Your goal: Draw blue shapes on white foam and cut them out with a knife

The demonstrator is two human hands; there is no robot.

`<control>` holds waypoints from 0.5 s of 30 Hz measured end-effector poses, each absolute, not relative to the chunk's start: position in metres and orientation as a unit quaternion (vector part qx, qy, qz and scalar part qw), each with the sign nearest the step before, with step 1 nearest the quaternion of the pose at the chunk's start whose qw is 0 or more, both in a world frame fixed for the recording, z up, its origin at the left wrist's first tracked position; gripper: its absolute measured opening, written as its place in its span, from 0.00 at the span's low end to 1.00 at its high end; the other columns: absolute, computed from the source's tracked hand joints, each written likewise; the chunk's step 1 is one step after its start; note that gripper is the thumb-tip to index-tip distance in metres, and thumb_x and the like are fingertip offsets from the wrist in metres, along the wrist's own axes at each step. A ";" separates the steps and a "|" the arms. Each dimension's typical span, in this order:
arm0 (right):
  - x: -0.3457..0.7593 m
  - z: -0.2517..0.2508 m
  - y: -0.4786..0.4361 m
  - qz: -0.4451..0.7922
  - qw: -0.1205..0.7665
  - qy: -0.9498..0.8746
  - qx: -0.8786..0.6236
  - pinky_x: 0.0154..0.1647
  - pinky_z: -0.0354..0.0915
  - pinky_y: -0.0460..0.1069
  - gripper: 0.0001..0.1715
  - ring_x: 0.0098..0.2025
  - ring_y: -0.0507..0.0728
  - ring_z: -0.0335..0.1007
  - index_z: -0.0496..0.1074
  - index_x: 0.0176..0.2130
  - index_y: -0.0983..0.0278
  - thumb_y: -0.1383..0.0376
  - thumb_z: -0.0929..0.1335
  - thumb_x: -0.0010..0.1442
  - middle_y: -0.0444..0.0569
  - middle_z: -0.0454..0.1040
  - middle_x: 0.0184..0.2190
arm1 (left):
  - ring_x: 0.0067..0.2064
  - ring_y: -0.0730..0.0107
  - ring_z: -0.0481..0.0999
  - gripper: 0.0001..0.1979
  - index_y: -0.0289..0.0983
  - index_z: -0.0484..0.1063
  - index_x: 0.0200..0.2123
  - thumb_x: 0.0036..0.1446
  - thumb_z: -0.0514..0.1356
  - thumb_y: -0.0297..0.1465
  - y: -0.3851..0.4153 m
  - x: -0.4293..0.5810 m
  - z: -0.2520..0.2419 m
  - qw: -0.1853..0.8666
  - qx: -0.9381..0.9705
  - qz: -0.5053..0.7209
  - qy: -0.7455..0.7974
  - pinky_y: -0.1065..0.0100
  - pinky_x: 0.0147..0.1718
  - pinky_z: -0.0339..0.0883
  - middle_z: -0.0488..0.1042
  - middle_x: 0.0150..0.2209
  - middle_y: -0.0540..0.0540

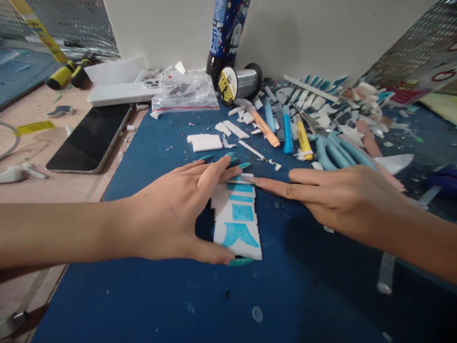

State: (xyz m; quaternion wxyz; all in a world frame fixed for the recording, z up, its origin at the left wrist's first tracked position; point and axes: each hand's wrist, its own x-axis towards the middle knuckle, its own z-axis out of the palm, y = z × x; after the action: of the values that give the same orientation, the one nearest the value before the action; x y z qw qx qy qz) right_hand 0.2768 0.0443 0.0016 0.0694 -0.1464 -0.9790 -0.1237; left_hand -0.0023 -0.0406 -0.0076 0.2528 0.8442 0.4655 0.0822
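Note:
A white foam cut-out (238, 220) with blue marker shapes lies on the blue mat (171, 295). My left hand (174, 209) lies flat over its left side, fingers stretched out across the top and thumb at its lower edge. My right hand (342, 200) reaches in from the right, fingers straight and together, their tips touching the cut-out's upper right corner. Neither hand grips anything.
Behind the hands lie white foam scraps (206, 142), several markers (287, 131), teal-handled scissors (335, 150), a wire spool (239, 83), a dark bottle (224, 38) and a plastic bag (183, 93). A phone (91, 138) lies left of the mat.

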 end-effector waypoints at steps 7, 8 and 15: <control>0.281 0.000 0.047 -0.137 0.082 -0.977 -0.138 0.17 0.46 0.47 0.48 0.18 0.51 0.54 0.38 0.70 0.42 0.76 0.55 0.62 0.39 0.72 0.29 | 0.71 0.35 0.46 0.63 0.28 0.31 0.70 0.48 0.55 0.65 -0.042 -0.002 -0.006 0.249 0.846 0.078 0.464 0.37 0.66 0.51 0.48 0.71 0.35; 0.282 0.000 0.047 -0.137 0.080 -0.978 -0.137 0.17 0.46 0.47 0.47 0.18 0.51 0.54 0.38 0.70 0.42 0.76 0.55 0.62 0.39 0.72 0.28 | 0.71 0.35 0.47 0.63 0.28 0.32 0.70 0.49 0.55 0.65 -0.042 -0.002 -0.006 0.249 0.847 0.080 0.463 0.37 0.66 0.51 0.48 0.71 0.34; 0.285 0.003 0.046 -0.145 0.046 -0.978 -0.141 0.16 0.45 0.46 0.47 0.17 0.50 0.54 0.34 0.71 0.45 0.76 0.55 0.62 0.39 0.69 0.26 | 0.69 0.32 0.52 0.61 0.28 0.37 0.70 0.49 0.55 0.65 -0.042 -0.003 -0.008 0.239 0.851 0.092 0.459 0.36 0.66 0.50 0.50 0.70 0.30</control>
State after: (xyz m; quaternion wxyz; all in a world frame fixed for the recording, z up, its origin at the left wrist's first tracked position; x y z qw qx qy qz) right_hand 0.2848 0.0461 0.0030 0.0459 -0.1414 -0.9781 -0.1455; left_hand -0.0035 -0.0423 -0.0080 0.2391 0.8508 0.4588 0.0918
